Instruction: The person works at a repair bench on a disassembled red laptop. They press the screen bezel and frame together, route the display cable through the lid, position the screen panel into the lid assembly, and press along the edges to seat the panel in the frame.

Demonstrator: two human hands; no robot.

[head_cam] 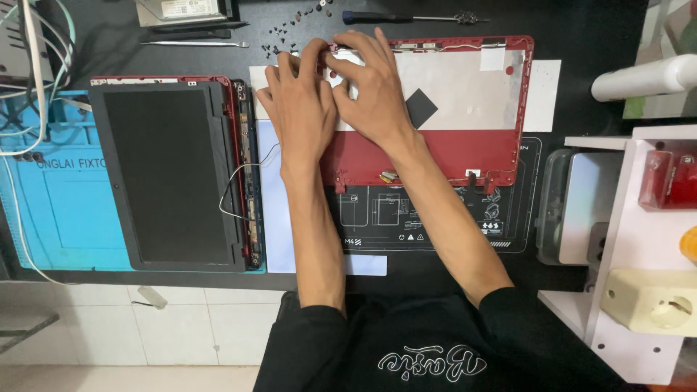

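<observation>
head view: left hand (299, 109) laid flat, fingers spread, on top-left corner of red laptop lid shell (435, 156) at desk centre. right hand (372, 91) pressed beside it, fingertips curled on same corner; grip undeterminable. screen panel (170, 174) lay left on blue mat (65, 218). screwdriver (406, 17) and loose screws (279, 40) above.

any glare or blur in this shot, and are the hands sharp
Head view: even, soft light; mild glare on the silver foil lining of the red laptop lid. Left hand and right hand are sharp, casting only faint shadows. The white roll at the right edge looks overexposed and soft.
</observation>
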